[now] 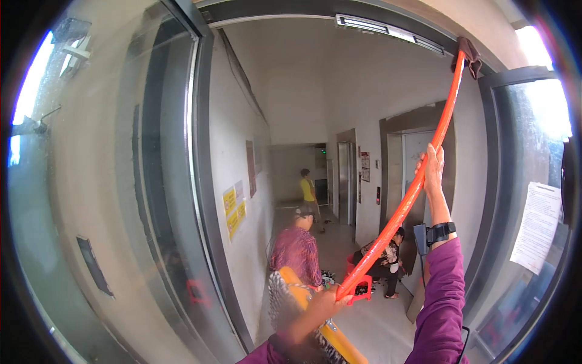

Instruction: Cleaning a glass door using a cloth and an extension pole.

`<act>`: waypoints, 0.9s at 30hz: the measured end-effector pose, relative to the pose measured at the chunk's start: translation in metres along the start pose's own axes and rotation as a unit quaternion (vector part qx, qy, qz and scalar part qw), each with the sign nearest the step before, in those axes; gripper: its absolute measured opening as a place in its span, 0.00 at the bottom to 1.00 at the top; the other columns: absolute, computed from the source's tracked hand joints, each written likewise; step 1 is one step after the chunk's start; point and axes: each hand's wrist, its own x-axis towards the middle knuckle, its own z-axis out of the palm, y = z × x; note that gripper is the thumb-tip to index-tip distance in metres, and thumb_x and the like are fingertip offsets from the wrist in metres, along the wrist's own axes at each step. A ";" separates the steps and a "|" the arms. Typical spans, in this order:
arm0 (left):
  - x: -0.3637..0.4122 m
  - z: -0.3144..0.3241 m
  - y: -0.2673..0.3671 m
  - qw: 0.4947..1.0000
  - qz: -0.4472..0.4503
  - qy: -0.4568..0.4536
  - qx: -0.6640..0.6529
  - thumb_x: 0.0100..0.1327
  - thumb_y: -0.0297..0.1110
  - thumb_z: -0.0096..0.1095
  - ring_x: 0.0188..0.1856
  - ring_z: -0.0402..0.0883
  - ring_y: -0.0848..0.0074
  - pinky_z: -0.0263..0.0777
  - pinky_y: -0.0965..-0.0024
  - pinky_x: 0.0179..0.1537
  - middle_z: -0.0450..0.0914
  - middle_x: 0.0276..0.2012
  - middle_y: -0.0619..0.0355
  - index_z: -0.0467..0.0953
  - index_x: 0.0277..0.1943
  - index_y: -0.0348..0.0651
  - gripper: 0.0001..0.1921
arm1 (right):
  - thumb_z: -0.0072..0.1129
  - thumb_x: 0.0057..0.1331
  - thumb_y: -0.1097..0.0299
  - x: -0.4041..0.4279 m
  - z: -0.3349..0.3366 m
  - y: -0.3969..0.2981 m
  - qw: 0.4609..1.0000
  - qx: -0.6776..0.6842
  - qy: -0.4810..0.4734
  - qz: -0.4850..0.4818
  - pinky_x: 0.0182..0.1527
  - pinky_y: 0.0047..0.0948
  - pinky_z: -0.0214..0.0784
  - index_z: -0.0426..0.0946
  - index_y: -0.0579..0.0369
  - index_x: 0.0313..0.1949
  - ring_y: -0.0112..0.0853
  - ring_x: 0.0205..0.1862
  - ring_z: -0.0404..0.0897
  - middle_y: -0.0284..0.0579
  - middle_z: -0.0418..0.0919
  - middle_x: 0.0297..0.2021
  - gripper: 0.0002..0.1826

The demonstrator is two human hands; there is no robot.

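Observation:
My right hand (433,168) is closed around the upper part of a long orange-red broom handle (391,227). Lower down, my left hand (325,304) grips the same handle near its bottom end. Beside that hand is the broom's yellow head (343,341), with dark and pale bristles along its left side. A brown cloth (468,52) hangs at the handle's raised top end, against the upper right corner of the door frame (477,63). The handle slants from low centre to upper right. My left wrist and forearm are blurred and cover part of the broom head.
Glass door leaves (109,182) stand at left and right. A magnetic door lock (386,29) runs under the lintel. Inside the lobby, a person in a patterned top (295,248), a person bent low (386,255) beside a red plastic stool (362,295), and a farther person in yellow (307,189).

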 end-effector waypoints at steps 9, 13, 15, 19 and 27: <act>-0.066 -0.022 -0.043 0.991 -0.125 0.026 0.027 0.57 0.48 0.54 0.37 0.77 0.56 0.69 0.59 0.37 0.77 0.36 0.49 0.68 0.49 0.45 0.21 | 0.40 0.66 0.64 -0.087 0.066 0.029 0.995 0.078 -0.056 0.010 0.09 0.23 0.61 0.55 0.53 0.46 0.23 0.10 0.64 0.37 0.64 0.20 0.13; -0.120 -0.016 -0.065 0.982 -0.164 0.087 -0.026 0.53 0.49 0.59 0.37 0.76 0.54 0.70 0.59 0.37 0.78 0.35 0.46 0.69 0.50 0.43 0.25 | 0.39 0.65 0.66 -0.150 0.100 0.026 0.980 0.140 -0.140 0.038 0.10 0.23 0.61 0.50 0.53 0.53 0.24 0.10 0.64 0.39 0.64 0.21 0.18; -0.151 0.004 -0.091 0.973 -0.204 0.108 -0.016 0.53 0.48 0.60 0.34 0.78 0.57 0.70 0.60 0.36 0.78 0.33 0.47 0.70 0.49 0.41 0.25 | 0.41 0.64 0.67 -0.187 0.119 0.025 0.972 0.151 -0.173 0.047 0.11 0.22 0.62 0.45 0.53 0.58 0.24 0.11 0.65 0.39 0.65 0.22 0.24; -0.205 0.024 -0.111 0.940 -0.272 0.163 -0.129 0.55 0.44 0.59 0.30 0.73 0.67 0.67 0.67 0.30 0.73 0.28 0.55 0.70 0.43 0.43 0.18 | 0.41 0.63 0.70 -0.249 0.151 0.030 0.943 0.179 -0.269 0.079 0.13 0.22 0.62 0.40 0.56 0.61 0.23 0.13 0.66 0.39 0.66 0.25 0.29; -0.230 0.057 -0.143 0.907 -0.268 0.217 -0.241 0.55 0.43 0.59 0.29 0.72 0.70 0.66 0.68 0.29 0.72 0.28 0.57 0.69 0.42 0.43 0.16 | 0.41 0.61 0.74 -0.284 0.181 0.050 0.936 0.131 -0.322 0.059 0.19 0.24 0.66 0.40 0.58 0.61 0.24 0.17 0.69 0.45 0.69 0.33 0.31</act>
